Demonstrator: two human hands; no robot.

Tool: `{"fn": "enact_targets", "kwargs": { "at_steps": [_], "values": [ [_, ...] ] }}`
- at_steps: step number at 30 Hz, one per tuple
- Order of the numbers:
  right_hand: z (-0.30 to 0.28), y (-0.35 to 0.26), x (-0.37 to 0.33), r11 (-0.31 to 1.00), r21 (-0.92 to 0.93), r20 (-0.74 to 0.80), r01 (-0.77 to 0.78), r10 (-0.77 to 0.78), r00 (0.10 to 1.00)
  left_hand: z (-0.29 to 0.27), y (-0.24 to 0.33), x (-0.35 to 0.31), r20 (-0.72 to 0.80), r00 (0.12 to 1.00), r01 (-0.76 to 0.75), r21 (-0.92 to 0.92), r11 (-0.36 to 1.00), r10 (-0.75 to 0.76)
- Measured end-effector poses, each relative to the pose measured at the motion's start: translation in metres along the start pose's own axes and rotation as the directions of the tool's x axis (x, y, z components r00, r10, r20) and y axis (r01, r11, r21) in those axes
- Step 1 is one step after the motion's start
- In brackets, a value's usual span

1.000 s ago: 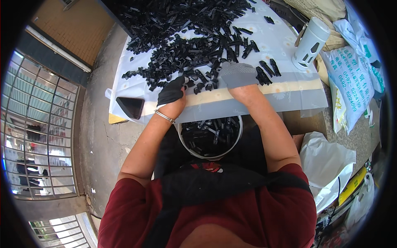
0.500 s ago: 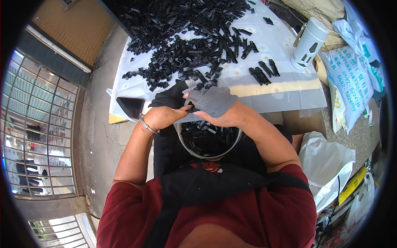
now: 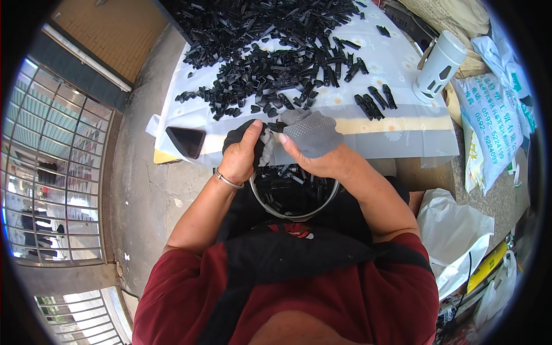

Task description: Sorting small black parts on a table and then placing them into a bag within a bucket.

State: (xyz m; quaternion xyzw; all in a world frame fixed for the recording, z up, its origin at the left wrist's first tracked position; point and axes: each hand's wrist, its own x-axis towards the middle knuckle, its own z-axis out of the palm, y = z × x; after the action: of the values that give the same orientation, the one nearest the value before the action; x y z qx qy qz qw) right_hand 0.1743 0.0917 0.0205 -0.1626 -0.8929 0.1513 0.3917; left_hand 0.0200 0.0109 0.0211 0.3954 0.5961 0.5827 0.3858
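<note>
Black piece (image 3: 276,126), apparently between hands (image 3: 315,138), near table edge (image 3: 379,153), bucket (image 3: 296,218) below

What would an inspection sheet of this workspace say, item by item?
Surface: table, pale flowered cover.
Work things: black parts heaped on it; more in the round bucket below its near edge.
Clutter: dark phone left, white bottle right.
Hands: grey-gloved right hand holds a dark piece; left hand, dark-gloved, close beside, grip unclear.
Cables: thin dark strand by the white bag, possibly a cord.
Surroundings: barred window left, printed sack right.
</note>
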Motion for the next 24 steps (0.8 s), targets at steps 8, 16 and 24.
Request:
{"fn": "enact_targets", "kwargs": {
  "at_steps": [8, 16, 24],
  "values": [
    [-0.006, -0.008, 0.001, 0.998, -0.040, 0.104, -0.054, 0.058, 0.993, -0.007, -0.005, 0.002, -0.007, 0.999, -0.031, 0.065, 0.997, 0.032],
    [-0.004, -0.014, -0.001, 0.951, -0.296, 0.115, 0.090, -0.058, 0.992, -0.002, 0.016, -0.007, 0.132, 0.976, -0.217, 0.487, 0.846, 0.174],
    [0.007, -0.017, -0.002, 0.990, -0.120, 0.102, 0.072, -0.060, 0.993, -0.012, 0.014, -0.008, 0.246, 0.946, -0.321, 0.621, 0.715, 0.211]
  ]
}}
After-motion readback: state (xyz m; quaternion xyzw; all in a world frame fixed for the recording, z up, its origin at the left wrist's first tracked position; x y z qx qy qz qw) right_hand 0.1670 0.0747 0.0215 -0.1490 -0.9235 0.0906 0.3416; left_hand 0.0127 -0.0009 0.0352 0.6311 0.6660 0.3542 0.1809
